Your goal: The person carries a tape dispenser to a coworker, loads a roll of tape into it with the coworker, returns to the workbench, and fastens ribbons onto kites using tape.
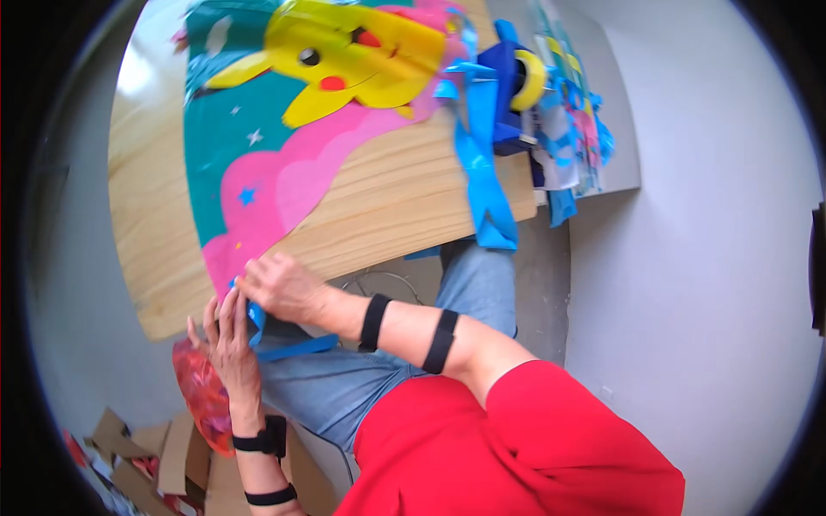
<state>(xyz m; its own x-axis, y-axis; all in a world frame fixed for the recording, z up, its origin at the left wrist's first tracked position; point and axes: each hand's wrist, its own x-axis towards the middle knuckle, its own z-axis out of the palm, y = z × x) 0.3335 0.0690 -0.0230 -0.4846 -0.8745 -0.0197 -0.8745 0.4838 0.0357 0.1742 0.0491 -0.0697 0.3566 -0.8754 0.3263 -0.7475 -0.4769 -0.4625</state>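
Note:
A teal and pink sheet with a yellow cartoon figure lies on the wooden table. Its pink lower corner reaches the table's near edge, where both hands meet. My left hand is at that corner, fingers stretched and partly spread, touching the sheet's end. Just to its right, my right hand has its fingers pinched together at the same corner. A bit of blue ribbon shows between and below the hands. What the right fingertips pinch is too small to make out.
A blue tape dispenser with a yellow roll stands at the table's right edge. Blue strips hang beside it. Below left are a red plastic bag and cardboard boxes. A wall is at the right.

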